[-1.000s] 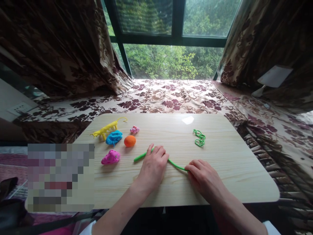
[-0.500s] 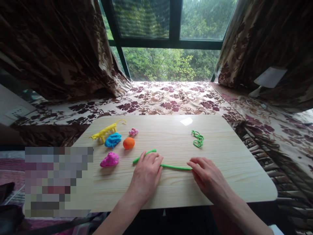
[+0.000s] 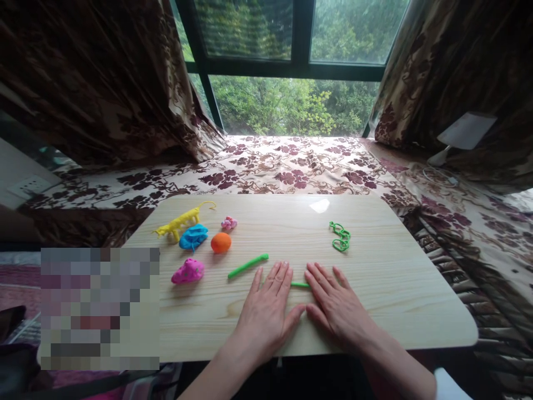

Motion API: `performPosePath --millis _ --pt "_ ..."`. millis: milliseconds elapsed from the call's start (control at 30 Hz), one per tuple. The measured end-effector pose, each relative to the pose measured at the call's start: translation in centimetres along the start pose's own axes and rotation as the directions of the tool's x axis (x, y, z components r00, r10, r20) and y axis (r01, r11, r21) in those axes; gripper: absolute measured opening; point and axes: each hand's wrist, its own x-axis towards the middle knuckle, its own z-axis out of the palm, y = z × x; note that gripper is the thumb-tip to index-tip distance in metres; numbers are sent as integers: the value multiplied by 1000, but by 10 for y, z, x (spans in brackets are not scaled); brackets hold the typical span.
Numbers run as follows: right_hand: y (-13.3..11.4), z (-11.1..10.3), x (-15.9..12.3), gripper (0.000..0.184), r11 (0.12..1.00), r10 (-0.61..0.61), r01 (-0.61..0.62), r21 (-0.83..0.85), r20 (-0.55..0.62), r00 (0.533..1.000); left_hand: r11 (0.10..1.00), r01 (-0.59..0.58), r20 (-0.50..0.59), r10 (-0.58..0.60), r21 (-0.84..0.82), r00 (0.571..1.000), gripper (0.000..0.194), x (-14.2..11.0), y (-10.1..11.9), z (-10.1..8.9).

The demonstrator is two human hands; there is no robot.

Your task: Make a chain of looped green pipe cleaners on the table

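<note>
A thin green clay strand (image 3: pixel 300 284) lies on the wooden table (image 3: pixel 400 311), mostly covered by my two hands. My left hand (image 3: pixel 268 303) rests flat on its left part with fingers stretched out. On its right part lies my right hand (image 3: pixel 337 300), also flat, the thumbs close together. Only a short middle piece shows between the fingers. Just beyond my left hand is a thicker green clay stick (image 3: pixel 249 266). Toward the back right sits a chain of linked green clay rings (image 3: pixel 340 237).
At the table's left are a yellow clay animal (image 3: pixel 179 221), a blue clay piece (image 3: pixel 194 238), an orange clay ball (image 3: pixel 220 243), a small pink clay cluster (image 3: pixel 229 223) and a magenta clay lump (image 3: pixel 188 271). A blurred patch (image 3: pixel 100 308) covers the left corner. A white lamp (image 3: pixel 466 131) stands at right.
My hands have moved closer together and flattened onto the thin strand; before, they were apart with curled fingers. The thicker green stick now shows whole beside my left hand.
</note>
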Motion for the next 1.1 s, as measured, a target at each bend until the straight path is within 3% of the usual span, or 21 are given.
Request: performPosePath --millis 100,267,500,700,767,933,1000,1100 --pt "1 0 1 56 1000 4 -4 -22 -1 1000 1000 -13 11 13 12 1000 62 -3 -1 -1" --pt "-16 1 -37 64 979 -194 194 -59 9 981 984 -167 34 165 68 986 67 -38 0 -1" --pt "-6 2 0 55 998 56 -56 -14 0 998 997 33 43 -37 72 998 61 -3 4 6" --pt "-12 2 -42 62 982 -185 186 -33 35 982 980 -161 32 159 120 987 67 -44 2 5" --pt "-10 2 -40 61 985 -167 168 -26 41 985 984 -133 38 129 115 991 66 -40 1 5" --pt "8 -2 -1 54 1000 19 -19 -20 20 1000 995 6 20 -8 96 1000 63 -5 -2 2" --pt "9 -5 -7 55 999 -7 8 -38 28 1000 992 -37 18 35 120 999 63 -13 -4 -1" --pt "1 -6 -39 61 987 -152 154 -55 44 987 972 -158 -4 161 172 987 66 -43 -3 -3"
